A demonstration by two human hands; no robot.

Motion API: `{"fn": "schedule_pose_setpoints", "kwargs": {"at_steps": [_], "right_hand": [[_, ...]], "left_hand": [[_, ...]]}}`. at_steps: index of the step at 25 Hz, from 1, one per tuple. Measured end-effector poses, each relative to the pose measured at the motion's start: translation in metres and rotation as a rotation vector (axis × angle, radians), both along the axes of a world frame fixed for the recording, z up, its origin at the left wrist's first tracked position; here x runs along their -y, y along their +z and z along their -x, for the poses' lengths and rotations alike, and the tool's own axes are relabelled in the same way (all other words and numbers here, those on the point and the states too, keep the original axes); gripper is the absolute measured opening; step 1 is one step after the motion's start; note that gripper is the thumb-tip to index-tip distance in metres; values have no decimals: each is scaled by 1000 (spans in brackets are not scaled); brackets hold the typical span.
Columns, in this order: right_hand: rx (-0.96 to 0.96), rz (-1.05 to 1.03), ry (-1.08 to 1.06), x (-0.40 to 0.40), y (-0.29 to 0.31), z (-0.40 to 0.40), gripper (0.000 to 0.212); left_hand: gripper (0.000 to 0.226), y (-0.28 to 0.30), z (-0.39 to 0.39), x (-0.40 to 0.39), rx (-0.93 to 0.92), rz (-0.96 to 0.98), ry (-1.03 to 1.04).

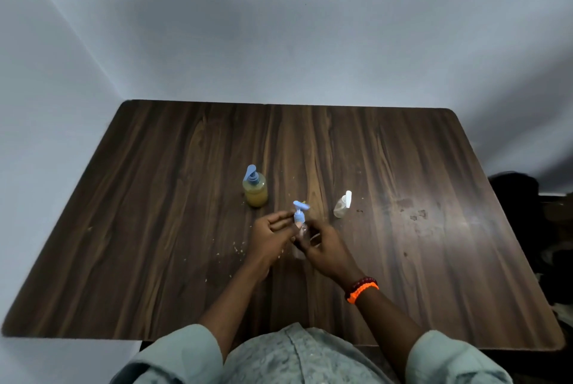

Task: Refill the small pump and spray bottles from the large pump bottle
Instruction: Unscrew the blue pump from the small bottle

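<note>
Pale walls corner a dark wood-grain table (387, 166) flecked with crumbs. Near its middle, the right hand (325, 248) wraps its fingers around a clear small pump bottle (301, 233), while the left hand (270, 236) pinches at its blue pump head (300, 210), apparently unscrewing or reseating it. Behind stands the large pump bottle (255, 190), holding amber liquid; the spray bottle (342, 205) waits to the right, seemingly empty. Refilling looks barely begun.
</note>
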State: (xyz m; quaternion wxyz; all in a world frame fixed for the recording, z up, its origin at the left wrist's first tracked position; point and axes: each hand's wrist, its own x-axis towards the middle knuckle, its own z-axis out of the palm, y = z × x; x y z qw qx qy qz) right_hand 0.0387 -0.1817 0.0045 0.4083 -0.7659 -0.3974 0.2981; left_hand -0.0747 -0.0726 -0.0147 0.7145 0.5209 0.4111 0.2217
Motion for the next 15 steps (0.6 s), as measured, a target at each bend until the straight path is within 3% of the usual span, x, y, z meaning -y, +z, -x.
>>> {"fn": "schedule_pose_setpoints", "kwargs": {"at_steps": [7,12,15], "right_hand": [[14,38,127,15,-5,0,39],[47,173,112,35,-24,-4,37],[64,205,97,46,-32,-10,37]], "left_hand": [[37,8,1,4,-47,36,45],[27,8,-1,-5,-36,70,308],[20,-6,11,-12,-141,62,333]]}}
